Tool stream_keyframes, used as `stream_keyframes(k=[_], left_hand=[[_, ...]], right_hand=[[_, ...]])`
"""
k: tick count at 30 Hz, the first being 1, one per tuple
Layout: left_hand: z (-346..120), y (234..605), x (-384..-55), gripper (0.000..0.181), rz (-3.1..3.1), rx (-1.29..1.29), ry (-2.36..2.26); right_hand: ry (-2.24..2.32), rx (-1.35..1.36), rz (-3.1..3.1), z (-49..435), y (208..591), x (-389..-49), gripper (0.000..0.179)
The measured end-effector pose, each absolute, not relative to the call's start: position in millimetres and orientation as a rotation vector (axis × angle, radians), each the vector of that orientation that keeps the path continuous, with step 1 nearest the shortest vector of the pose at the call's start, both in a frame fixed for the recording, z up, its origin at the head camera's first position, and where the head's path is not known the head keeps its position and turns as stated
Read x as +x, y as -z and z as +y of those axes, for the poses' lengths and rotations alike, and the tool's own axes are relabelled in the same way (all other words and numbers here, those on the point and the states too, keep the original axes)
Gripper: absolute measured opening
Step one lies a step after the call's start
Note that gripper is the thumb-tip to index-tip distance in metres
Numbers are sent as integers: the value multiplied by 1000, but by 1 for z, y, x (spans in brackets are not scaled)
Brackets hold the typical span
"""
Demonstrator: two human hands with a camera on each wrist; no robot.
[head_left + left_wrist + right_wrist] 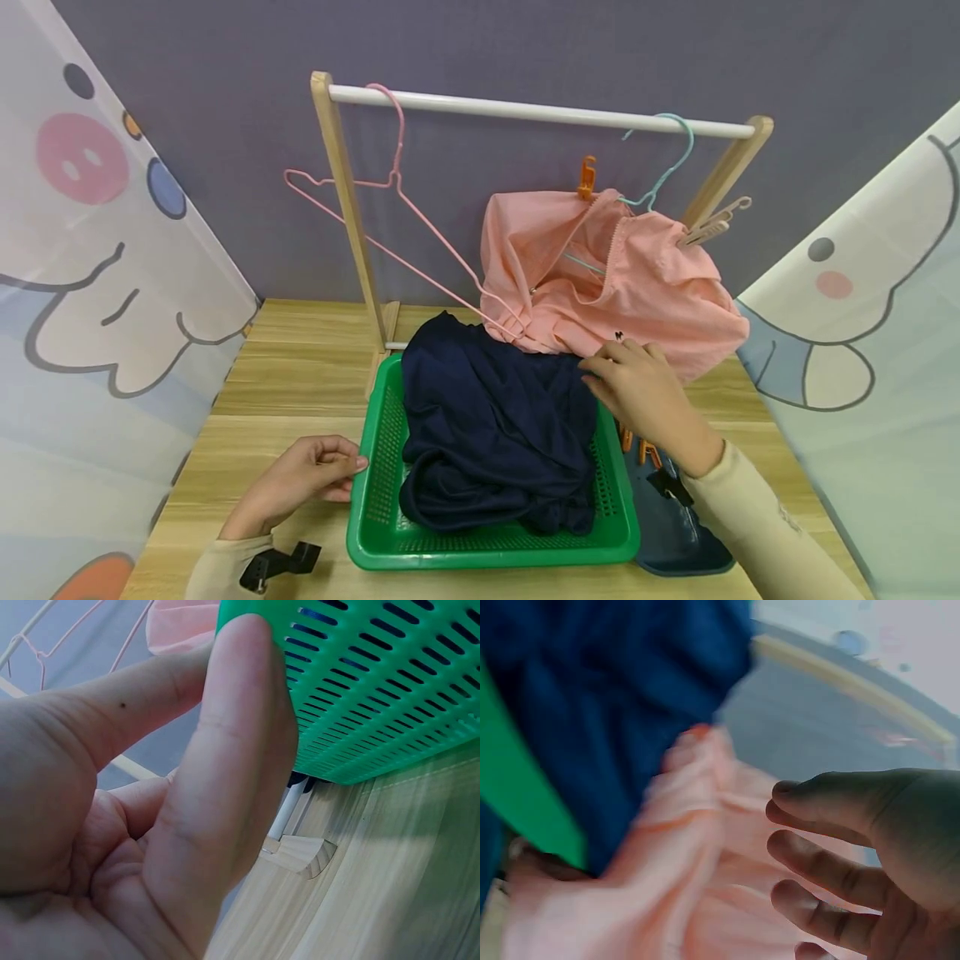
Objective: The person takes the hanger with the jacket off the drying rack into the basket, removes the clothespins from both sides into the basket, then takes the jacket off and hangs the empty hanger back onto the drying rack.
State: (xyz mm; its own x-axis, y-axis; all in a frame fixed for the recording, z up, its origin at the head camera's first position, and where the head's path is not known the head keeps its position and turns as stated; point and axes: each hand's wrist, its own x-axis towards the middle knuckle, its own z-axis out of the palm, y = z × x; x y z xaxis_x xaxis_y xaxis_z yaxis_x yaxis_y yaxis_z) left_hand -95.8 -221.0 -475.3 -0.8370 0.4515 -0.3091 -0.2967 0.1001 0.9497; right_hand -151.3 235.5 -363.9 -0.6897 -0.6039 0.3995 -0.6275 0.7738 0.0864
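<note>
My left hand (318, 475) pinches the left rim of a green plastic basket (495, 560), with the thumb over the edge; the left wrist view shows this hand (225, 750) against the perforated basket wall (375, 660). A dark navy garment (502, 425) lies bunched in the basket. Over the basket's back right corner hovers my right hand (645, 396), fingers loosely bent and holding nothing. Close behind it hangs a pink zip garment (600, 292) on a light-blue hanger (671, 171). In the right wrist view these fingers stand apart before the blurred pink cloth (727, 877).
An orange clip (587, 177) and a beige clip (708, 225) sit on the pink garment. A bare pink hanger (397, 179) hangs from the rack's white rod (510, 106). Right of the basket, a dark tray (675, 533) holds orange clips (649, 454).
</note>
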Motion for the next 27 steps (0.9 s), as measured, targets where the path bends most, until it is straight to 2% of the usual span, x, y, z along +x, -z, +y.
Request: stream_keyframes(k=[6, 15, 21, 27], left_hand=[[-222, 476, -97, 31, 1842, 149, -1794], [-222, 474, -95, 30, 1843, 151, -1799], [-222, 475, -94, 30, 1849, 149, -1802], [-221, 475, -94, 31, 1858, 139, -1797]], right_hand=[[144, 921, -2656, 228, 395, -189, 26], [245, 918, -2628, 220, 413, -209, 8], [75, 909, -2633, 222, 404, -202, 9], [-179, 964, -2490, 220, 374, -173, 15]])
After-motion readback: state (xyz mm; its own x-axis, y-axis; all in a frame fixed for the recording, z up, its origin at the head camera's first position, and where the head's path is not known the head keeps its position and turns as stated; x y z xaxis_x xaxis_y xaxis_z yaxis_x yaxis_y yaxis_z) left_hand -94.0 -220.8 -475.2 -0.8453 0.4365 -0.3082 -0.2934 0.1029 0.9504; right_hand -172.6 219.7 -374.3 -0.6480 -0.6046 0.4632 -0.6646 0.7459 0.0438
